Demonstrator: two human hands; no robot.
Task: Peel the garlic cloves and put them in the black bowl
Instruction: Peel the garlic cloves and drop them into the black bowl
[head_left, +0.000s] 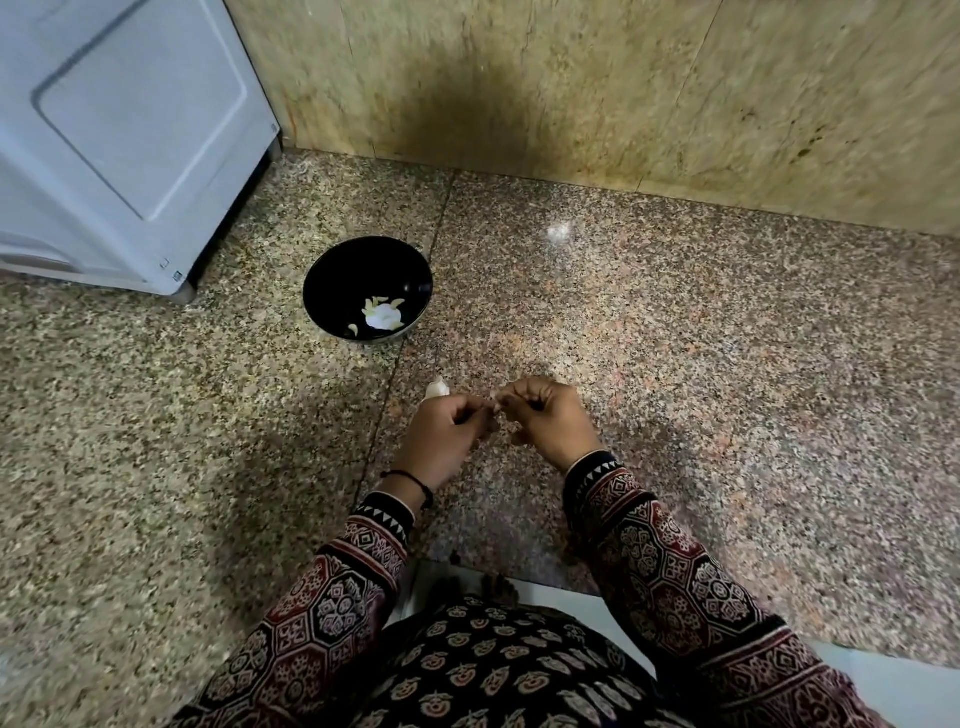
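Garlic clove (496, 409): small pale bit, held above the floor between both hands, mostly hidden by fingers. Left hand (441, 434) curled, thumb and fingertips pinching one end; right hand (545, 415) curled, pinching the other; the hands meet at the clove. Larger pale garlic piece (436, 388) shows just past the left knuckles; held or lying on the floor, cannot tell. Black bowl (353, 270) stands beyond and left of the hands, well apart, with several peeled cloves (383, 314) at its bottom. Speckled granite floor (675, 322). Black thread (410, 479) on left wrist, patterned sleeves. White appliance (130, 130) far left; small marks at its lower corner, too small to read. Stone wall (623, 78) behind
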